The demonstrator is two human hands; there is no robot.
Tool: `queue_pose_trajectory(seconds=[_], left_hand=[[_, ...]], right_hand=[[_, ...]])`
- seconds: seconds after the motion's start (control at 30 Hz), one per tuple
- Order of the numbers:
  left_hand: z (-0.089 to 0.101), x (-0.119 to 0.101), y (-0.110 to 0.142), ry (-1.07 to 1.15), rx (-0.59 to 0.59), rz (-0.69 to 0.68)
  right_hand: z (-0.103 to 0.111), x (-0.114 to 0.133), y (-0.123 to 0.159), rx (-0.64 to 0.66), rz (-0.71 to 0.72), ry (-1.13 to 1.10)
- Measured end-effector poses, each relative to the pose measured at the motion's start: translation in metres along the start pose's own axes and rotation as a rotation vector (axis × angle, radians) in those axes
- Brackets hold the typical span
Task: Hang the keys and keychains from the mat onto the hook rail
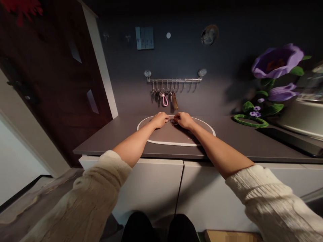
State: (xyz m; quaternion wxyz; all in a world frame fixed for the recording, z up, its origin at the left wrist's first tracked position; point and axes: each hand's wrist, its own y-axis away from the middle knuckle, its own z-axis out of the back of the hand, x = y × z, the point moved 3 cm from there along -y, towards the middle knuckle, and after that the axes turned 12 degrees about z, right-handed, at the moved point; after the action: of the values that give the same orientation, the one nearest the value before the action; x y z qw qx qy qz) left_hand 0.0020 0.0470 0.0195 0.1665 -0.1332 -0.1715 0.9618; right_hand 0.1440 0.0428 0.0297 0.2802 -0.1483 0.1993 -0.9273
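Both my hands are over an oval brown mat (174, 138) with a white rim on the grey counter. My left hand (159, 120) has its fingers closed at the left end of a small metal bunch that looks like keys (171, 121). From the other side, my right hand (183, 120) pinches at the same bunch, its fingertips partly hidden. Just behind the hands, several keys (153, 95), a pink loop (165, 99) and a brown key fob (175, 101) hang from a clear hook rail (174, 80) on the wall.
Purple artificial flowers (277, 65) with a green ring base (249, 121) stand at the right, beside a large pale domed object (306, 112). White cabinet doors (151, 188) are below the counter. A dark red door (58, 84) is on the left.
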Motion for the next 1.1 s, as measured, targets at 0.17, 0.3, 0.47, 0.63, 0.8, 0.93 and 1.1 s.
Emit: queue_pose_trajectory(seconds=[0.17, 0.3, 0.47, 0.63, 0.8, 0.93, 1.1], left_hand=[[-0.003, -0.002, -0.001, -0.036, 0.018, 0.016], [-0.004, -0.002, -0.002, -0.072, 0.029, 0.050], [0.001, -0.002, -0.001, -0.094, 0.044, 0.073], [0.009, -0.001, 0.003, -0.074, 0.014, 0.062], [0.015, 0.006, 0.000, -0.001, -0.049, 0.076], [0.018, 0.007, -0.002, 0.123, -0.060, 0.076], [0.021, 0.005, 0.000, 0.297, -0.046, 0.137]], right_hand=[[-0.001, 0.002, -0.003, 0.028, -0.004, 0.055], [-0.002, 0.002, -0.006, 0.035, 0.006, 0.060], [-0.005, 0.001, -0.009, 0.042, 0.034, 0.074], [-0.007, 0.001, -0.011, 0.040, 0.051, 0.087], [-0.006, 0.004, -0.011, 0.042, 0.044, 0.076], [-0.004, 0.006, -0.010, 0.046, 0.034, 0.070], [-0.001, 0.007, -0.008, 0.055, 0.021, 0.084]])
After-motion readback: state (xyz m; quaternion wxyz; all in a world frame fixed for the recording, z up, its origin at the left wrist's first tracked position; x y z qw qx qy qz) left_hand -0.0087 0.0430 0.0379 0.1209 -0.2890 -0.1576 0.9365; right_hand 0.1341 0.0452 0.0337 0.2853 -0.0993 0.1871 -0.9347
